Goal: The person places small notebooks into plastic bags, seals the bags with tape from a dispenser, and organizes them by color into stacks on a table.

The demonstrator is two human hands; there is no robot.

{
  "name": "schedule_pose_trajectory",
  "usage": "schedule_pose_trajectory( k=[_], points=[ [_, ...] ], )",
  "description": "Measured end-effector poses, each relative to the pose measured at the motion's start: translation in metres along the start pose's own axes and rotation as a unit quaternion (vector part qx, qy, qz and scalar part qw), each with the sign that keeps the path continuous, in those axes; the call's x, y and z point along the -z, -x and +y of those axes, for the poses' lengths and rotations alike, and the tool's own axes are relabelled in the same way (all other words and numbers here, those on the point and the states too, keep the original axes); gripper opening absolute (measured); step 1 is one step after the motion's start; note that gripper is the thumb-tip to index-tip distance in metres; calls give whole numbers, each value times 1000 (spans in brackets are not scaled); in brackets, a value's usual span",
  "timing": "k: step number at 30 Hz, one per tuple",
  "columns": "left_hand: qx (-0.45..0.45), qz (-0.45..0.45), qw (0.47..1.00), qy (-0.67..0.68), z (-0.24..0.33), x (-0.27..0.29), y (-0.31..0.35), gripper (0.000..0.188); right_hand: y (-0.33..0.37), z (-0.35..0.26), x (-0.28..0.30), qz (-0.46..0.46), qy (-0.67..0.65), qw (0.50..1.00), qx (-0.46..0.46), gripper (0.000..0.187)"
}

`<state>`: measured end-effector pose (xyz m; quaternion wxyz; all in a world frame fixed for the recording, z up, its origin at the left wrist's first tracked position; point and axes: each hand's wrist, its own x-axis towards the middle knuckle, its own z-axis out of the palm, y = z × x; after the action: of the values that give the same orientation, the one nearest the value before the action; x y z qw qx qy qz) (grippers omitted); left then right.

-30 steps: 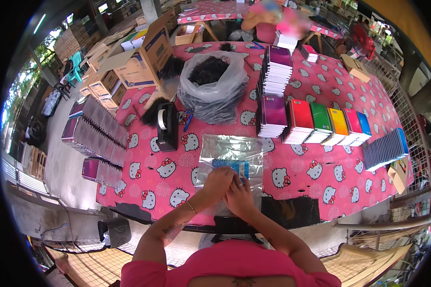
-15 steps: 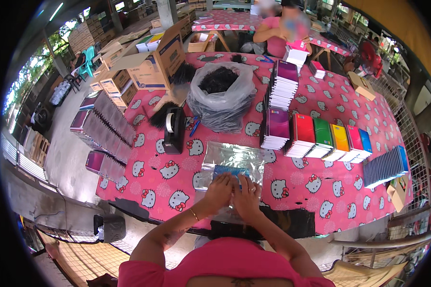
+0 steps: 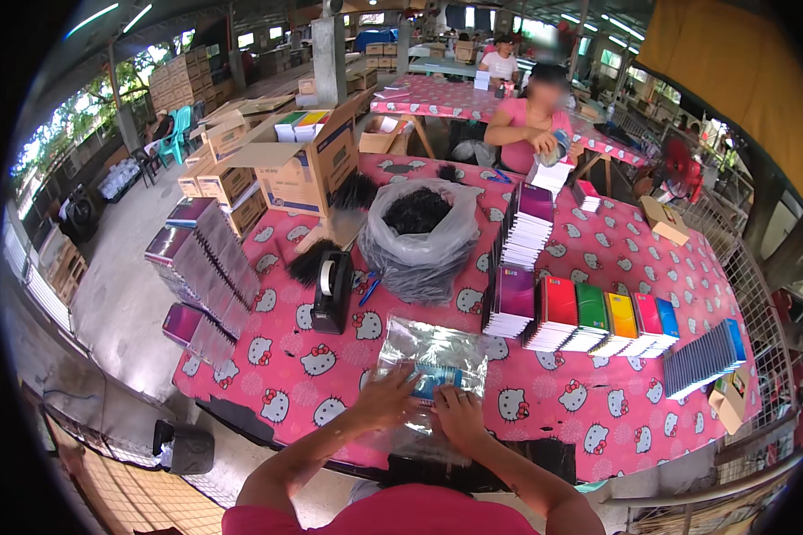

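Clear plastic sleeves (image 3: 433, 357) lie stacked at the tabletop's (image 3: 598, 428) near edge; the left hand (image 3: 385, 399) and right hand (image 3: 459, 416) press flat, fingers spread, around a small blue comb (image 3: 435, 381) inside the top sleeve.

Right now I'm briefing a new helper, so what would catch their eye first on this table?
First the pink cartoon-print tablecloth, then the row of bright coloured notebooks standing right of centre. At the near edge, the left hand and right hand press on a clear plastic sleeve with a blue item inside; behind it sits a grey bag of black hair.
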<state>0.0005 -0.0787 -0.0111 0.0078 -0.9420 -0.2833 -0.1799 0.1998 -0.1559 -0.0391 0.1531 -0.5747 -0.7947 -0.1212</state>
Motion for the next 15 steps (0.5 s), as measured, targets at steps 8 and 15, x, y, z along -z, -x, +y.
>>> schedule_pose_trajectory(
  k=[8, 15],
  points=[
    [504, 257, 806, 173, -208, 4, 23, 33, -10, -9, 13, -4, -24, 999, 21, 43],
    [454, 337, 561, 605, -206, -13, 26, 27, 0, 1, 8, -24, -49, 999, 4, 47]
  ],
)
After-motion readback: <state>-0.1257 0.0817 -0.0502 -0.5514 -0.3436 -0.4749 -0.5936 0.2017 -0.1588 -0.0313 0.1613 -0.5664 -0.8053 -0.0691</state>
